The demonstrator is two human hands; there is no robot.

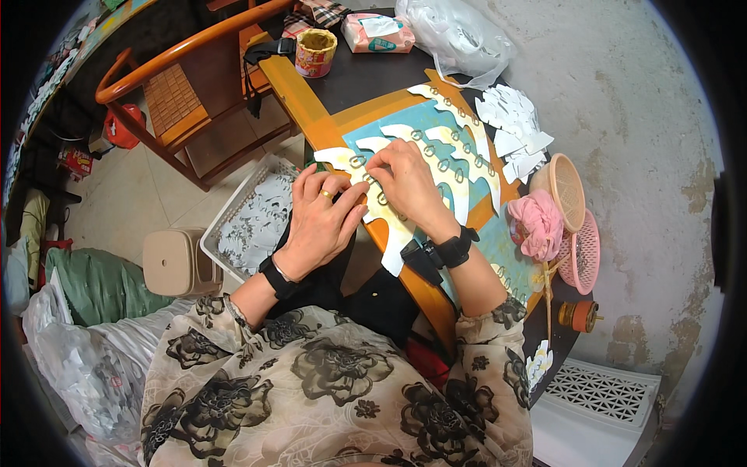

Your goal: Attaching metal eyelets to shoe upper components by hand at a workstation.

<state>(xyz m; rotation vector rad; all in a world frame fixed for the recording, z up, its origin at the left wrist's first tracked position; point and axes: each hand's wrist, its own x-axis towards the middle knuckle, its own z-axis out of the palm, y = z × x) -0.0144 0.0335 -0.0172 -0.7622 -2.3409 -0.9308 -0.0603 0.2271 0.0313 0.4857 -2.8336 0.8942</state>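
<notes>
A white curved cut-out piece (393,233) with yellowish glue patches and a row of small metal rings (380,199) lies at the table's near edge. My left hand (320,214), wearing a gold ring and a black wristband, has its fingers apart, the index fingertip and thumb at this piece's left side. Over the same piece, my right hand (408,183) has thumb and fingers pinched together; what sits between them is hidden. Beyond it, more white pieces (455,180) with rings rest on a blue-green sheet (389,128).
A white basket (226,265) of cut pieces stands at left, near a beige stool (177,261). Loose white pieces (513,128), a pink cloth (537,222), plastic baskets (564,187) and an orange jar (580,317) line the right. A glue-smeared tub (315,54) and tissues (379,37) stand behind.
</notes>
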